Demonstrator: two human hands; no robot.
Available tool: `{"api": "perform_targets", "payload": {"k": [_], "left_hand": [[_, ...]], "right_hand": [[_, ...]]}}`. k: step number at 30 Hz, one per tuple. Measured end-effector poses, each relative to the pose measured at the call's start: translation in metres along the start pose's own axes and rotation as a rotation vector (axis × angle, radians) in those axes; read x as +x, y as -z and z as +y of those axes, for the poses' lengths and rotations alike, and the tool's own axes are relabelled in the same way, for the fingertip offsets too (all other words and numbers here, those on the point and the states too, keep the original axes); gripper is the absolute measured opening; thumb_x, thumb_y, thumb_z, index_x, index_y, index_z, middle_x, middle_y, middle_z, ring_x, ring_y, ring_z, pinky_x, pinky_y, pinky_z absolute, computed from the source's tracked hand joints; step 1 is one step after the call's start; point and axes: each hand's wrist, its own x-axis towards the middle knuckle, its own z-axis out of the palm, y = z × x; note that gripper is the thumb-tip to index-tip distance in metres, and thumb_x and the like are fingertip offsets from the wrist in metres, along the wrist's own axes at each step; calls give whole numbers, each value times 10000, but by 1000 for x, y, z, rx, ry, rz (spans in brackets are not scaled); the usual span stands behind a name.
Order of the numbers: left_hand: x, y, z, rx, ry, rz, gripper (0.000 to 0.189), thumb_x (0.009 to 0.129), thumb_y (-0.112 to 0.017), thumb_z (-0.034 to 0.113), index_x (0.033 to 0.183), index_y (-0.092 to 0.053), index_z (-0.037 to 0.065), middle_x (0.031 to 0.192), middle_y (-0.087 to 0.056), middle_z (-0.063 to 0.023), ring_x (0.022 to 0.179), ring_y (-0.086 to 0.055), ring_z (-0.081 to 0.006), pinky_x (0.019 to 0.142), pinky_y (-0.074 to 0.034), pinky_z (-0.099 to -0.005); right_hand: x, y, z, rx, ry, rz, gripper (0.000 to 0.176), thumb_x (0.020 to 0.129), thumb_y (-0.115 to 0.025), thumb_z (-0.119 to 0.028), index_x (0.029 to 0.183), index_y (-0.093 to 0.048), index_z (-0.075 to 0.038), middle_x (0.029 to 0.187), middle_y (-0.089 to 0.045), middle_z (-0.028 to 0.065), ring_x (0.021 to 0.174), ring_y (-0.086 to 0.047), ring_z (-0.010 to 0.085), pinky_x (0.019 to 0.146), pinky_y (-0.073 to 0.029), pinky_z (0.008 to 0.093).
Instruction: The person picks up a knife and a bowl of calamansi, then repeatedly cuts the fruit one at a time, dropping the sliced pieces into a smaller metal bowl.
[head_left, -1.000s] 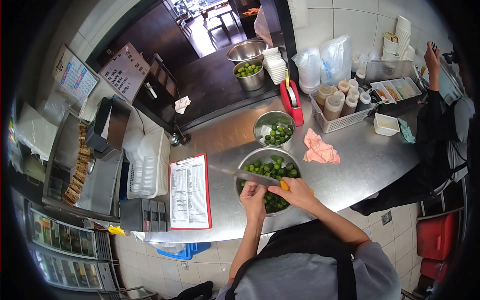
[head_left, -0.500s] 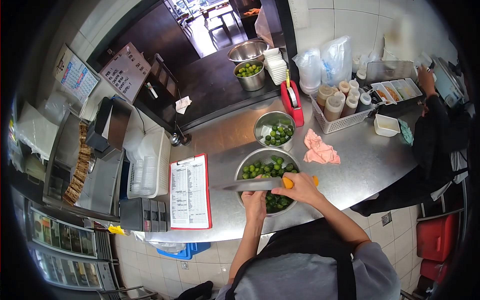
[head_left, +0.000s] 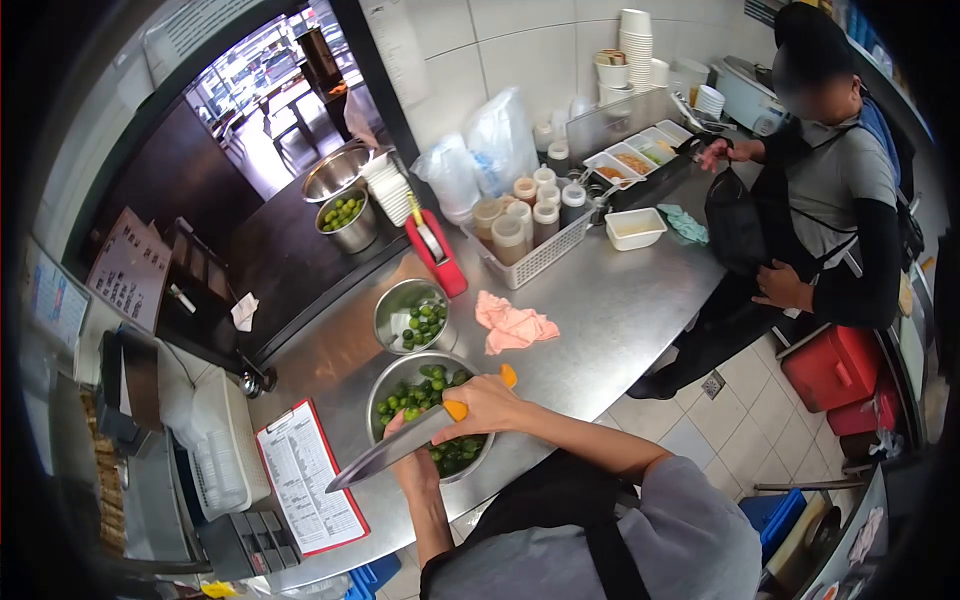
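My right hand (head_left: 482, 408) is closed round the yellow-orange handle of a large knife (head_left: 385, 455). The broad blade slants down to the left, across my left hand (head_left: 413, 470). Fingers of that hand are bent up behind the blade and partly hidden, so what they pinch cannot be made out. Both hands are over a wide steel bowl (head_left: 376, 385) of small green limes (head_left: 460, 453), some of them dark. Just behind it stands a smaller steel pot (head_left: 380, 325) with more limes and something white inside.
A pink cloth (head_left: 515, 322), a red tape dispenser (head_left: 437, 255) and a basket (head_left: 530, 262) of sauce bottles lie beyond the bowls. A red clipboard (head_left: 312, 480) is at left. At right stands a co-worker (head_left: 850, 170) beside the counter, near a white tub (head_left: 636, 229).
My view has swung to the right, bringing the co-worker's body into sight. The knife has gone from nearly level to slanting down leftward. Both hands stay over the bowl.
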Motion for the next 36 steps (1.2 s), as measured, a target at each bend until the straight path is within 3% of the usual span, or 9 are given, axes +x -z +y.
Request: {"api": "perform_targets", "payload": {"k": [8, 17, 23, 24, 27, 28, 31, 33, 36], "left_hand": [[0, 1, -3, 16, 34, -38, 252, 858, -575, 111, 1078, -532, -5, 1034, -576, -93, 927, -585, -173, 828, -494, -284], [-4, 11, 5, -75, 92, -24, 276, 866, -574, 156, 1103, -520, 25, 1063, -580, -98, 910, -599, -181, 808, -513, -291], [14, 36, 5, -185, 263, -193, 280, 870, -572, 165, 1127, -519, 67, 1048, -591, -85, 868, -601, -188, 765, -498, -298], [24, 28, 6, -129, 271, -71, 269, 854, -596, 147, 1097, -538, 51, 1022, -598, -81, 844, -595, -172, 760, -480, -285], [68, -9, 23, 282, 118, -112, 235, 798, -655, 83, 1002, -595, -16, 855, -631, -68, 718, -591, -131, 688, -491, -241], [87, -18, 17, 260, 60, -120, 246, 784, -659, 44, 1007, -586, -32, 850, -637, -83, 713, -603, -140, 643, -497, -227], [139, -26, -6, 362, -55, -150, 302, 771, -667, 24, 1045, -572, -59, 906, -636, -110, 789, -613, -152, 675, -499, -225], [152, -31, -10, 535, -52, -326, 428, 758, -674, 12, 1138, -510, -95, 1020, -605, -155, 887, -606, -196, 724, -496, -249], [157, -15, -25, 596, -250, -350, 525, 763, -645, -17, 1228, -419, -108, 1149, -531, -167, 967, -577, -213, 784, -480, -279]], "right_hand": [[-1, 1, -1, -19, 2, 28, 677, 564, -633, -718, 630, -555, -49, 532, -537, 151, 528, -556, 356, 480, -403, 428], [-2, 7, 15, 4, -47, -2, 719, 564, -598, -753, 640, -585, -38, 535, -554, 162, 540, -573, 359, 502, -426, 429], [-8, 17, 10, -24, -138, -47, 719, 597, -571, -757, 635, -597, -39, 540, -563, 162, 562, -590, 359, 549, -452, 437], [-8, 17, 8, -8, -151, -63, 713, 608, -568, -752, 631, -595, -41, 547, -565, 162, 571, -593, 356, 557, -452, 438], [-9, 13, 5, 200, -260, -50, 698, 642, -556, -737, 617, -584, -40, 574, -567, 167, 618, -603, 350, 573, -445, 435], [-8, 10, 5, 230, -296, -56, 708, 664, -530, -743, 609, -572, -39, 594, -568, 163, 633, -596, 327, 593, -440, 421], [-6, 2, 9, 428, -266, -56, 722, 682, -498, -754, 622, -577, -40, 582, -558, 143, 612, -582, 292, 609, -440, 405], [-6, 0, 12, 352, -251, -48, 620, 764, -534, -637, 704, -604, -24, 590, -549, 115, 585, -564, 235, 578, -422, 372], [-14, 15, 0, 446, -307, -34, 667, 772, -475, -680, 656, -591, -34, 580, -550, 76, 571, -550, 195, 567, -420, 348]]}}
